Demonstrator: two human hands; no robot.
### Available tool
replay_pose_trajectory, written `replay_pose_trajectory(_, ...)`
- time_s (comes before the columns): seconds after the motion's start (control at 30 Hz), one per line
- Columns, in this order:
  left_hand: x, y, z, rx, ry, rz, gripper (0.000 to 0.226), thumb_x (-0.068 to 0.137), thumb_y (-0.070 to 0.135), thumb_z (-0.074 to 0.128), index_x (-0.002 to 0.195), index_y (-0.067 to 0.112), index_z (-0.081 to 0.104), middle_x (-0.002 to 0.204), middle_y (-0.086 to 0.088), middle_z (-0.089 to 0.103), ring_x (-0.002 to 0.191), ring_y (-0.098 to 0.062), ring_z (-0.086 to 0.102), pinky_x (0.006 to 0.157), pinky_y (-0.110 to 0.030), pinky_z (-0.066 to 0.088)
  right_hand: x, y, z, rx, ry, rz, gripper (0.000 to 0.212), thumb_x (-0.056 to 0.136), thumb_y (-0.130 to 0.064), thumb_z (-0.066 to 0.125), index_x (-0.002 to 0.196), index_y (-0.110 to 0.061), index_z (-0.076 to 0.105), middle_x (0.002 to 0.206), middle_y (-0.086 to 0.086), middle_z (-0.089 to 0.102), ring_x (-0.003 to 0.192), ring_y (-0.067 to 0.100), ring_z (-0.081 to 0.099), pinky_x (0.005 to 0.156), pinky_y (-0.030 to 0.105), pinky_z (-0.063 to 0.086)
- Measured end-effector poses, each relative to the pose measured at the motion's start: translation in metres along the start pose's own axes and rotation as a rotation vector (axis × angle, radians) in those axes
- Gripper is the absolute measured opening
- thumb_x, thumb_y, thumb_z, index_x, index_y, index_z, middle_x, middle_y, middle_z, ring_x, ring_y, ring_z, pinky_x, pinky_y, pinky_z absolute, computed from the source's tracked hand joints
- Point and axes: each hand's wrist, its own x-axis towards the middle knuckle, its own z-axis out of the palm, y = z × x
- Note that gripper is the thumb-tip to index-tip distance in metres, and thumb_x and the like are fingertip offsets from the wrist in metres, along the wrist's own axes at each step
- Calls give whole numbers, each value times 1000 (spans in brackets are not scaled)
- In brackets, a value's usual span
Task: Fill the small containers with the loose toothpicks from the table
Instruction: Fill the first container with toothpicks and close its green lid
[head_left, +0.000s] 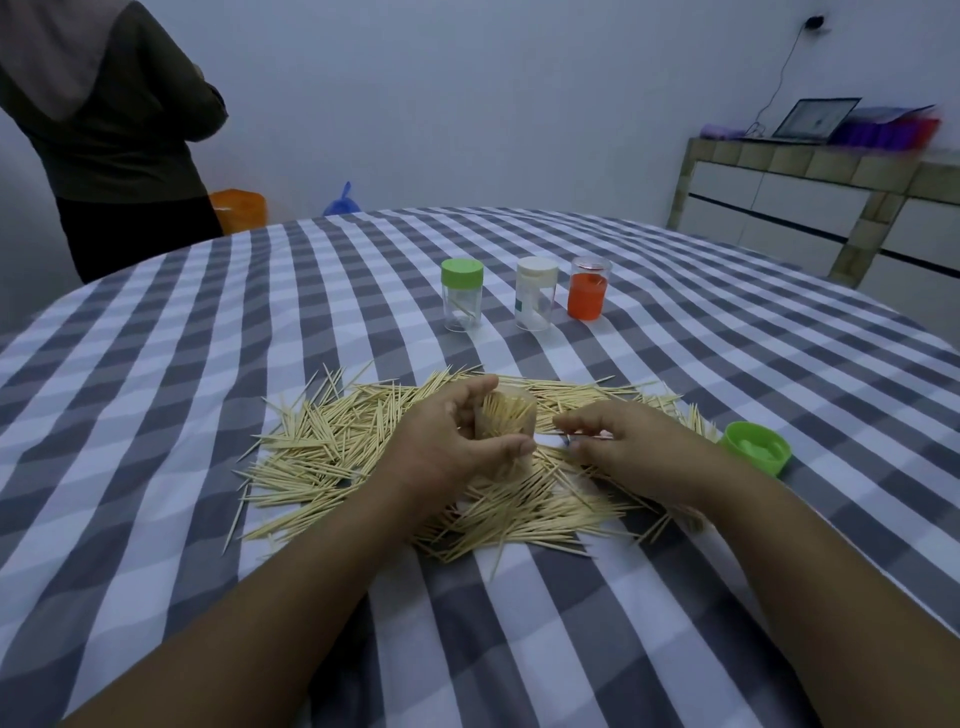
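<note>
Two bare forearms reach in from the near edge over a surface covered in a grey and white checked cloth. The landmark is a wide pile of loose toothpicks spread across the middle of the cloth.

Over the centre of the pile, the left hand curls around a small clear jar, thumb in front and fingers behind. The jar stands open and already looks packed with upright toothpicks. Just right of the jar, the right hand hovers low over the pile, fingers bent, pinching what looks like one or a few toothpicks near their middle.

At the pile's right edge lies a green lid, upturned, likely the jar's.

Beyond the pile stand three more small containers in a row: one with a green cap holding a few toothpicks, one with a white cap, contents unclear, and an orange one.

The toothpicks are very light, stiff and thin, with sharp ends, and they snap or scatter easily. They likely handle best pinched in a small aligned bundle at mid-length. The jar is light and could tip, so holding it round its wall steadies it.

Further off, a person stands at the far left, and a laptop sits on a counter at the far right.
</note>
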Motion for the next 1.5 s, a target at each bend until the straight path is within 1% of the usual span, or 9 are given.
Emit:
replay_pose_trajectory(0.1, 1, 0, -1, 26, 1, 4, 90, 51, 34, 82, 134, 18, 51, 115, -2, 67, 101, -10, 66, 82, -22, 56, -2, -1, 0, -153, -165, 1, 67, 86, -34, 66, 145, -24, 36, 145, -7, 41, 129, 10, 41, 106, 28, 34)
replay_pose_trajectory(0.17, 1, 0, -2, 41, -4, 9, 87, 54, 31, 83, 134, 18, 51, 116, -1, 66, 102, -8, 66, 82, -20, 55, -3, -3, 1, -255, -160, -5, 73, 85, -39, 66, 147, -24, 31, 144, -6, 38, 132, 13, 35, 110, 33, 31)
replay_pose_trajectory(0.4, 0, 1, -2, 53, 2, 8, 93, 49, 38, 80, 134, 19, 51, 117, 0, 66, 103, -9, 65, 87, -28, 55, 1, -10, 14, -498, -37, -74, 26, 94, -26, 53, 112, -12, 65, 108, 7, 55, 101, 23, 53, 87, 38, 46)
replay_pose_trajectory(0.57, -1, 3, -2, 54, -1, 3, 94, 48, 40, 80, 134, 18, 50, 120, 0, 64, 104, -10, 64, 90, -31, 54, 5, -6, 21, -694, 64, -70, 21, 94, -20, 51, 108, -16, 66, 102, 5, 54, 95, 23, 54, 73, 31, 43)
replay_pose_trajectory(0.77, -2, 4, -2, 46, -6, -1, 94, 48, 38, 80, 135, 18, 50, 122, -1, 63, 104, -10, 64, 88, -29, 55, 2, -7, 16, -706, 129, 36, 16, 92, -22, 52, 97, -10, 62, 97, 8, 61, 82, 24, 52, 64, 28, 37)
replay_pose_trajectory(0.9, -2, 4, -2, 47, -5, 1, 94, 48, 39, 79, 135, 18, 50, 121, -1, 63, 105, -10, 64, 88, -27, 55, 1, -6, 4, -357, 237, 154, 16, 95, -14, 48, 92, -8, 63, 90, 11, 64, 81, 26, 57, 61, 29, 37)
replay_pose_trajectory(1.13, -3, 3, 2, 45, -20, 8, 89, 54, 32, 84, 135, 17, 50, 122, -2, 63, 106, -12, 64, 90, -33, 55, 0, -13, -3, 795, 367, 156, 18, 99, -13, 46, 88, -12, 60, 82, 8, 68, 79, 25, 68, 77, 40, 55)
replay_pose_trajectory(1.33, -2, 0, 7, 56, -32, 33, 83, 62, 23, 86, 136, 17, 49, 123, -2, 62, 106, -12, 64, 93, -35, 54, 3, -23, 0, 1337, 553, 91, 15, 100, -13, 42, 93, -10, 55, 81, 8, 67, 80, 21, 71, 74, 34, 59)
replay_pose_trajectory(1.5, -2, -1, 9, 61, -30, 48, 85, 61, 26, 86, 136, 18, 49, 124, 0, 62, 107, -10, 63, 95, -32, 52, 2, -38, 3, 1496, 684, -35, 16, 100, -13, 42, 90, -11, 55, 80, 7, 66, 90, 25, 70, 82, 36, 58)
